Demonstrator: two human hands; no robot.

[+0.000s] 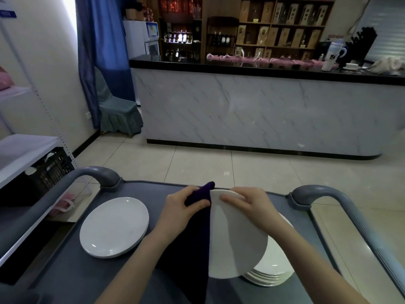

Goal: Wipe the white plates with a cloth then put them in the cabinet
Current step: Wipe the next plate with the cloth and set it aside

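Note:
I hold a white plate (pixel 236 238) tilted above a grey cart top (pixel 72 273). My right hand (pixel 245 205) grips the plate's far rim, fingers curled over its edge. My left hand (pixel 184 207) grips a dark purple cloth (pixel 192 249) against the plate's left edge; the cloth hangs down over the plate's left side. Beneath the held plate a stack of several white plates (pixel 274 273) rests on the cart at the right. A smaller stack of white plates (pixel 114 227) lies on the cart at the left.
The cart has grey handles at the left (pixel 96 174) and the right (pixel 324 191). A white shelf unit (pixel 19 154) with a black crate (pixel 52 170) stands at the left. A marble-fronted counter (pixel 263 110) and a covered chair (pixel 116 110) stand across the tiled floor.

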